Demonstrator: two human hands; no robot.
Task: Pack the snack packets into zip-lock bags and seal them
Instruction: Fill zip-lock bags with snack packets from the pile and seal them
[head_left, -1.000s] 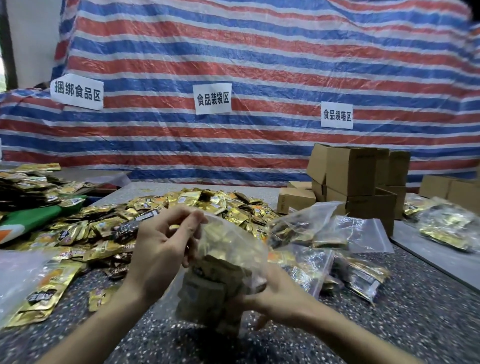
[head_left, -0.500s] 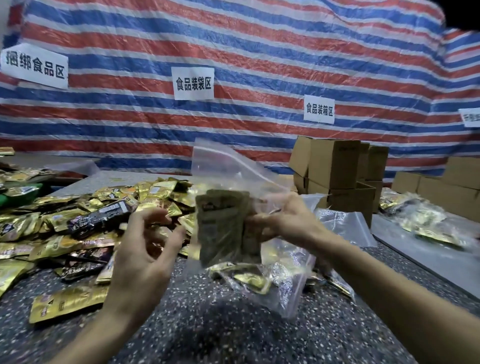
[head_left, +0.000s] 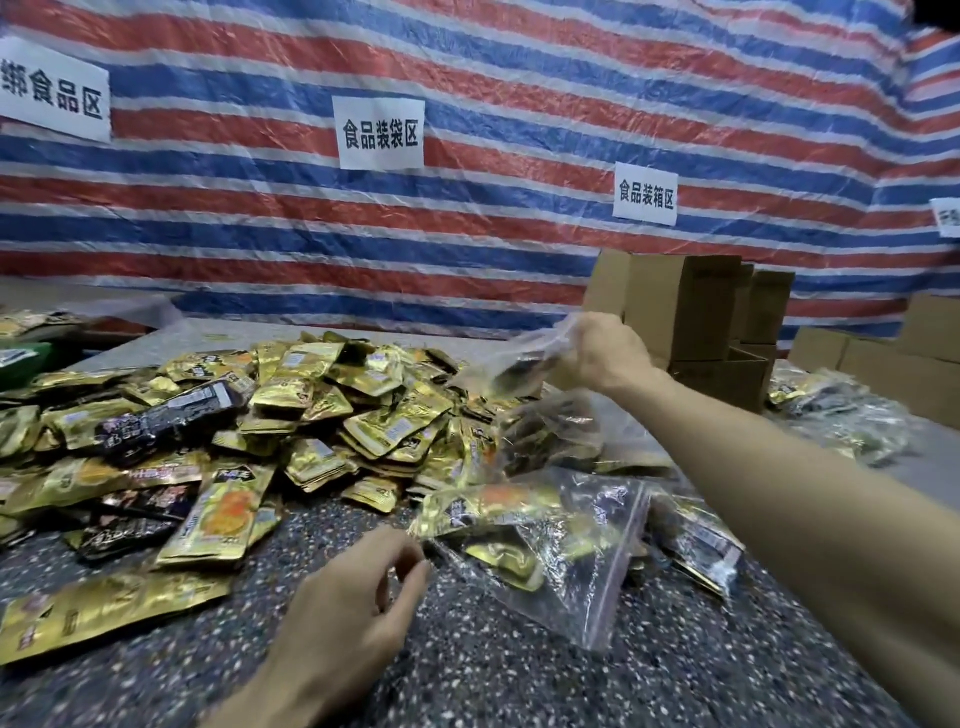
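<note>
My right hand (head_left: 602, 351) is stretched forward and grips the top of a filled zip-lock bag (head_left: 511, 364), holding it over the far side of a heap of filled bags (head_left: 550, 436). My left hand (head_left: 358, 597) hovers low over the speckled table (head_left: 467, 675) with fingers loosely curled, holding nothing. A large pile of gold and black snack packets (head_left: 291, 405) covers the left and middle of the table. Another filled zip-lock bag (head_left: 545, 540) lies just right of my left hand.
Stacked cardboard boxes (head_left: 691, 312) stand behind the bags at the right, with more boxes (head_left: 893, 358) and a further heap of filled bags (head_left: 852, 415) on the adjoining grey table. A striped tarp with paper signs (head_left: 382, 132) hangs behind.
My right hand has carried the filled bag from in front of me forward and to the right, toward the heap. My left hand has let go and dropped toward the table.
</note>
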